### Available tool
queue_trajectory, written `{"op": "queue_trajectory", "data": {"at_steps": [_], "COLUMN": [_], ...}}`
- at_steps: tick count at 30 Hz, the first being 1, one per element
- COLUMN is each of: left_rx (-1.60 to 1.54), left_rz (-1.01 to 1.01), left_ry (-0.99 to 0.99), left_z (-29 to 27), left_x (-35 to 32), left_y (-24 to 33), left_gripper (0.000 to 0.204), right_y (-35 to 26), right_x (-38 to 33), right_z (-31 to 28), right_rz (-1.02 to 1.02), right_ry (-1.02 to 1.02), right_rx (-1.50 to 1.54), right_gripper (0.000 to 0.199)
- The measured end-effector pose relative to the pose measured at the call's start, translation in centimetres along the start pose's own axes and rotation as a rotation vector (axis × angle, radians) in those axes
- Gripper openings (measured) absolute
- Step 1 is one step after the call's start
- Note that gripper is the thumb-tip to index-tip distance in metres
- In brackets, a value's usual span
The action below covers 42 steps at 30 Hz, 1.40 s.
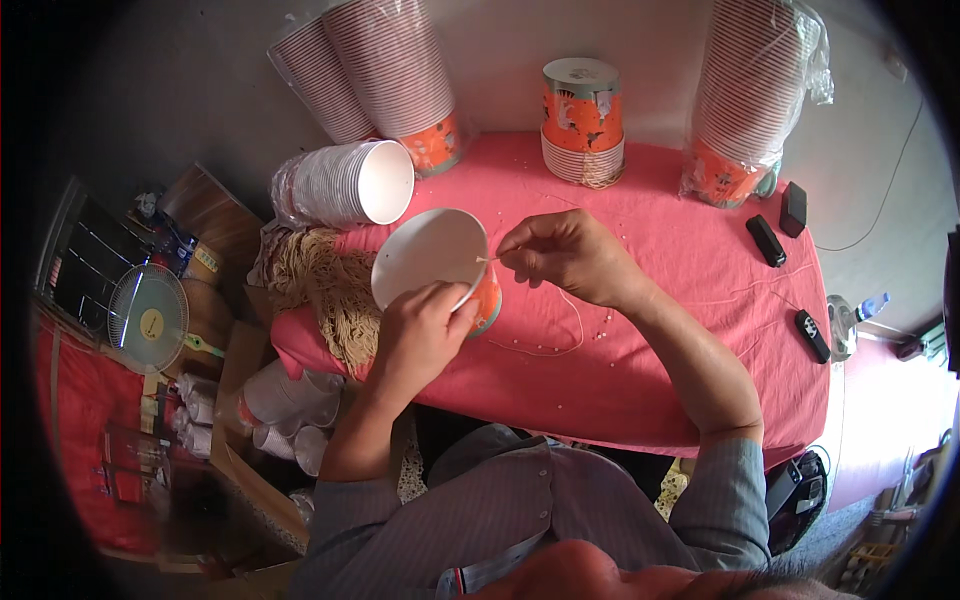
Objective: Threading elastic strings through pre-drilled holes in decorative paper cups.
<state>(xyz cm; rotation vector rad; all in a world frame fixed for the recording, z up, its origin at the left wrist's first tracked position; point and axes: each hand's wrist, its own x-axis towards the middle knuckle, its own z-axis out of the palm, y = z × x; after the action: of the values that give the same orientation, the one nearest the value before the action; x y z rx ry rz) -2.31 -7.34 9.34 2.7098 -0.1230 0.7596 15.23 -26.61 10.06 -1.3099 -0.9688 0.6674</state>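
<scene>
My left hand (425, 335) grips the near side of a large paper bucket (425, 250), white inside with an orange printed outside. The bucket is tipped so that its mouth faces up and toward me. At its right rim, my right hand (575, 255) pinches a thin beige cord, whose short end (484, 260) shows inside the rim. Whether the cord runs through a hole is too small to tell. A length of pale cord (578, 340) curves over the pink cloth below my right hand. Left of the bucket lies a thick bundle of beige cords (345, 300).
Wrapped bucket stacks (390, 70) rise at the back left, another wrapped stack (745, 90) at the back right. Nested white buckets (385, 182) lie behind the cords. An upside-down bucket stack (582, 115) stands at the back. Black devices (765, 240) lie right; a cardboard box (235, 430) sits lower left.
</scene>
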Motion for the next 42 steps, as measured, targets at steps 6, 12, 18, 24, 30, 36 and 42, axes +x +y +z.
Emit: {"op": "queue_trajectory", "data": {"at_steps": [6, 12, 18, 24, 30, 36, 42], "left_rx": [-0.104, -0.034, -0.057, -0.163, -0.188, -0.012, -0.210], "left_rz": [-0.089, 0.118, 0.164, 0.089, 0.090, 0.008, -0.212], "left_ry": [0.055, 0.122, 0.127, 0.078, 0.056, -0.014, 0.157], "left_z": [-0.4, -1.0, -0.9, -1.2, -1.1, 0.3, 1.9], "left_x": [0.8, 1.8, 2.4, 2.6, 2.4, 0.8, -1.4], "left_y": [1.2, 1.0, 1.2, 1.4, 1.1, 1.0, -0.2], "left_gripper": [0.037, 0.038, 0.015, 0.009, 0.009, 0.016, 0.013], "right_y": [-0.7, -1.9, -1.5, -2.0, -0.9, 0.4, 1.3], "right_x": [-0.5, -1.3, -1.3, -1.4, -1.2, -0.8, 0.0], "right_z": [0.3, 1.1, 1.0, 1.4, 0.3, -0.9, -0.5], "right_rz": [-0.107, -0.193, -0.240, -0.234, -0.304, -0.201, -0.125], "right_ry": [0.091, 0.072, 0.049, 0.037, 0.026, -0.026, 0.007], "right_rx": [-0.317, -0.563, -0.613, -0.690, -0.624, -0.722, -0.602], "right_gripper": [0.014, 0.016, 0.016, 0.017, 0.015, 0.014, 0.015]}}
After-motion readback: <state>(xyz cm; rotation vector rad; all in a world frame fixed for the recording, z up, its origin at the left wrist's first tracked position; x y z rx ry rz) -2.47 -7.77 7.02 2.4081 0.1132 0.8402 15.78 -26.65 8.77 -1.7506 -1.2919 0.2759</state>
